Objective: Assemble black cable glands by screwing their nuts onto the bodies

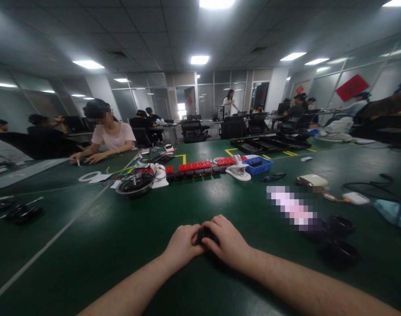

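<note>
Close to the near middle of the green table (137, 245), both hands meet around a small black part (205, 236). My left hand (184, 241) grips its left side, with thumb and fingers closed. From the right, my right hand (228, 241) curls over the same part, thumb toward me and fingers across the top. Most of the part is covered by fingers, so its exact kind cannot be made out. Whether it rests on the table is unclear.
Red and black socket-like modules (194, 166) line the middle beside a blue bin (258, 165), a white clamp (238, 169) and a round dish (134, 186) of dark parts. Black ring-shaped items (340, 253) lie right. A person (113, 134) works at far left.
</note>
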`<state>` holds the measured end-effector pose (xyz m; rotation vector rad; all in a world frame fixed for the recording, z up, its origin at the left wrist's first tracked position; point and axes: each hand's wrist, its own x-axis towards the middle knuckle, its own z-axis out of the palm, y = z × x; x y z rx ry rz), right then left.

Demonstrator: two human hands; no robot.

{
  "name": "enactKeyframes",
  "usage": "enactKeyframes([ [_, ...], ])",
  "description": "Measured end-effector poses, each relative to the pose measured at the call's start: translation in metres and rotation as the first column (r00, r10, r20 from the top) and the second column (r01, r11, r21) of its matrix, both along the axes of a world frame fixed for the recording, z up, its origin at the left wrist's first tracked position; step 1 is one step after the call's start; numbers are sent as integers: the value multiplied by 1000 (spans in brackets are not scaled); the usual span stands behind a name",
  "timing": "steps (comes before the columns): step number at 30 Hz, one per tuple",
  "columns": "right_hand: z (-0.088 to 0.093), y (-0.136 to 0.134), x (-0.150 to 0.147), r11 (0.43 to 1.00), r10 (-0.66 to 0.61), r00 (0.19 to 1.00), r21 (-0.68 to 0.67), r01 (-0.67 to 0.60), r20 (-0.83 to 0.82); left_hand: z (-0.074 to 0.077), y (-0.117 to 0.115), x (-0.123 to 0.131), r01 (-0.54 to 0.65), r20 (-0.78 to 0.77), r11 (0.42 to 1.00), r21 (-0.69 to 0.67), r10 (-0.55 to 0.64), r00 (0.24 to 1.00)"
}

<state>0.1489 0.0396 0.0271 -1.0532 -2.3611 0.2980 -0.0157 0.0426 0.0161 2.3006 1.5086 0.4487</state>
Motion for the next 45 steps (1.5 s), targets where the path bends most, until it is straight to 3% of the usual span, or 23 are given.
enactKeyframes([
  [20, 5, -10, 0, 988, 131, 991, 90, -128, -28, -10, 5, -3, 2, 11, 1000, 3, -2, 1000],
  [35, -5, -7, 0, 984, 31, 999, 175, -28, -13, -10, 6, -4, 9, 71, 1000, -18, -7, 997],
  [45, 0, 0, 1, 982, -144, 989, 125, 139, 28, -9, 4, -4, 10, 83, 1000, 0, -10, 997],
])
